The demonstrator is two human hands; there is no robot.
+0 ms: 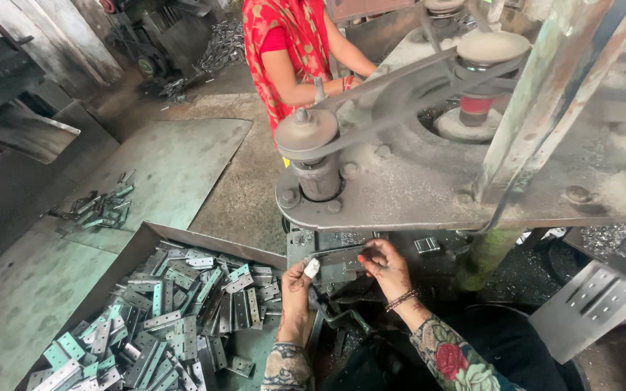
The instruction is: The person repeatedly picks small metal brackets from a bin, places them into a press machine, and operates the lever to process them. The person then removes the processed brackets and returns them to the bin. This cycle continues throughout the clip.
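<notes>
My left hand grips a lever handle beside the machine's work plate, a bandaged thumb on top. My right hand pinches a small flat metal plate on that work plate, under the big grey drilling machine. Both my forearms wear floral sleeves. Just left of my left hand lies a metal tray full of several perforated hinge plates.
Another person in a red garment stands at the machine's far side, hands on it. A belt and pulleys run across the machine top. Loose plates lie on the floor sheet at left. A perforated metal chute sits at right.
</notes>
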